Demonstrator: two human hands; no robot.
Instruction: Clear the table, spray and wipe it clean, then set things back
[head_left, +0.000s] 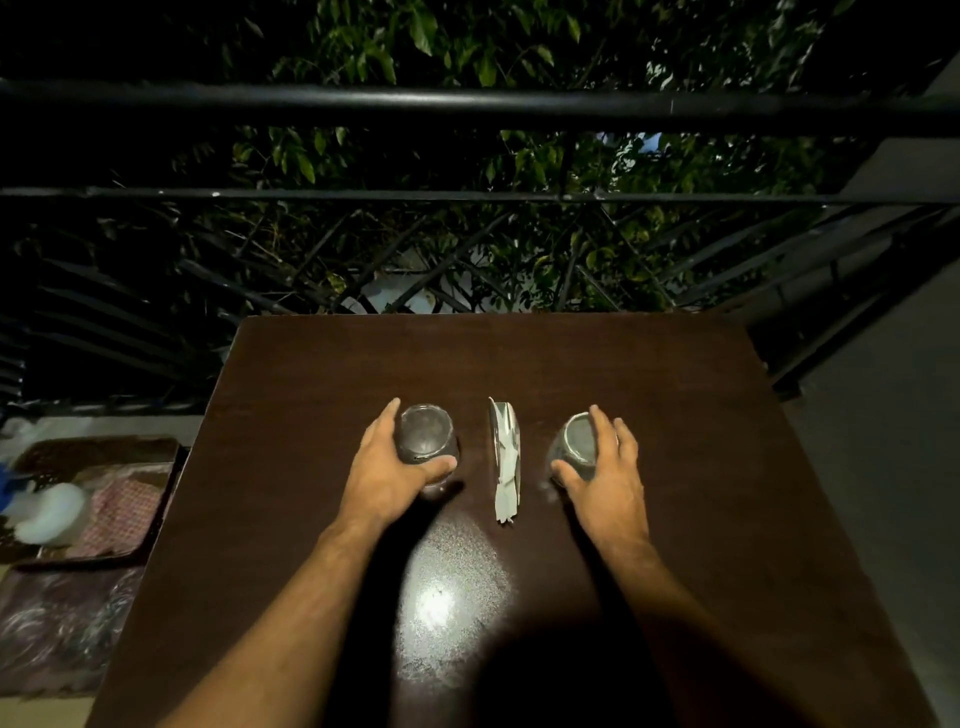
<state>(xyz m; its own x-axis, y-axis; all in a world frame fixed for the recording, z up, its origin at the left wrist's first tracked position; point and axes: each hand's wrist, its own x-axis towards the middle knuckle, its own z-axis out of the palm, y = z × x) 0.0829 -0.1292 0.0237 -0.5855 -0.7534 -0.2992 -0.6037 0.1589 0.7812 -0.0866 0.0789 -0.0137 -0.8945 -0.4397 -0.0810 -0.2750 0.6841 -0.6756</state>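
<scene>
Glass is the chief hazard here: two clear tumblers stand on the dark brown worktop (649, 415), one either side of an upright holder of white paper napkins (505, 460). The left hand (387, 475) is wrapped around the left glass (427, 439), thumb across its near side, fingers behind. The right hand (605, 475) cups the right glass (577, 441), thumb at its base and fingers over the far rim; whether that hold is fully closed cannot be told.

Risks, as judged:
- Lifting both glasses at once leaves no spare hand; a loose right-side hold could let that glass slip and break.
- Either wrist passing inward could knock over the napkin holder, which stands just beside both glasses.
- Light is poor, with one bright glare patch near the front edge, so smooth glass may be misjudged.
</scene>
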